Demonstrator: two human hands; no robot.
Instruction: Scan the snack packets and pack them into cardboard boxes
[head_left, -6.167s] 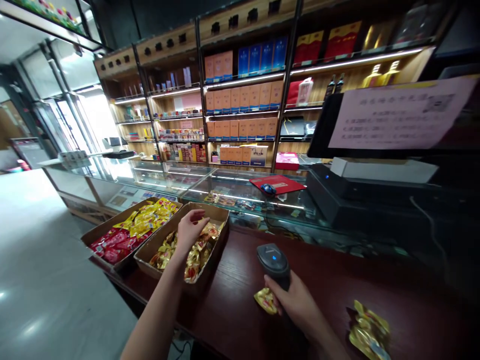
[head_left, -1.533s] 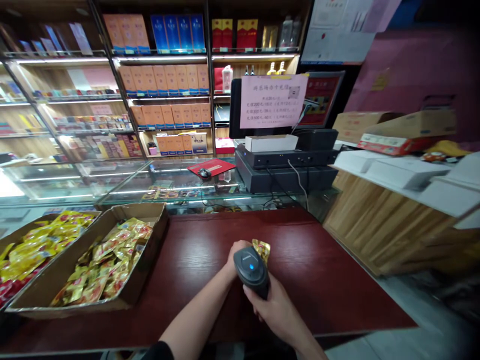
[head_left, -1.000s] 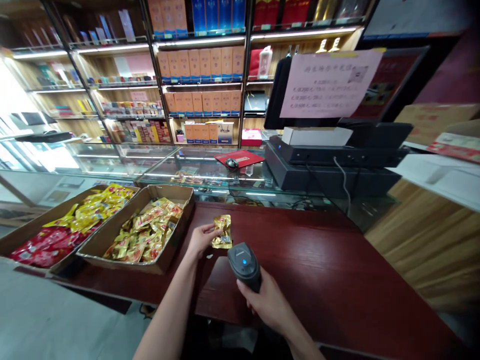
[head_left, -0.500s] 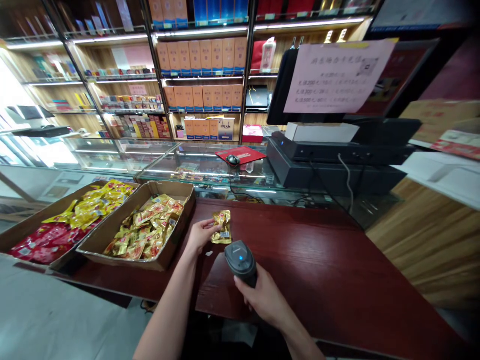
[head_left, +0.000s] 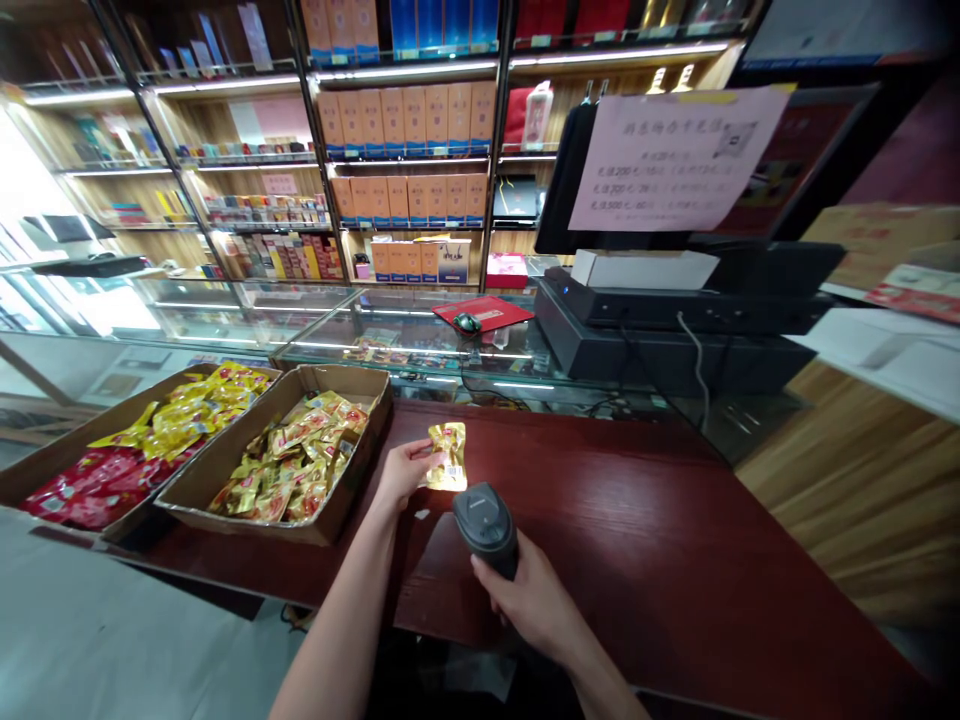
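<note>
Between the thumb and fingers of my left hand is a small gold snack packet, its white barcode label facing up and brightly lit. My right hand is wrapped around the handle of a dark grey barcode scanner. The scanner's head points at the packet from just below it, a short gap apart. Left of my left hand stands a cardboard box of similar gold packets.
Farther left, a second cardboard box holds yellow and red packets. The dark red counter spreads to the right. Behind it are a glass display case, a mouse on a red mat, and a monitor with a paper sign.
The packet has turned bright under light, and the blue light on top of the scanner has gone out. Both hands have barely shifted.
</note>
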